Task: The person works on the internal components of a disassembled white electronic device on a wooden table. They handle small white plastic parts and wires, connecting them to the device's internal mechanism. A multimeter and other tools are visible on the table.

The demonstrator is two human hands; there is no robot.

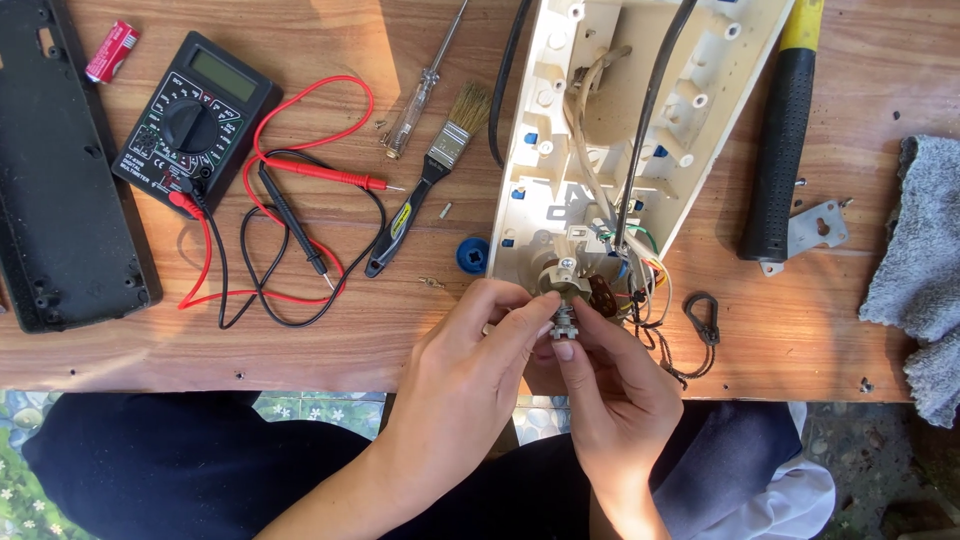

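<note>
Small round metal-threaded switch (563, 300) pinched between both hands (540, 350) beside the cream plastic housing (560, 120).

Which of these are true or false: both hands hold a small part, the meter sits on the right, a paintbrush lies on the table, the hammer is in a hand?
1. Both the left hand and right hand pinch the small switch part. True.
2. The black multimeter sits on the right. False: it lies far left.
3. A paintbrush lies on the wooden table. True.
4. The hammer is in a hand. False: it lies untouched, right of the cream casing.
</note>
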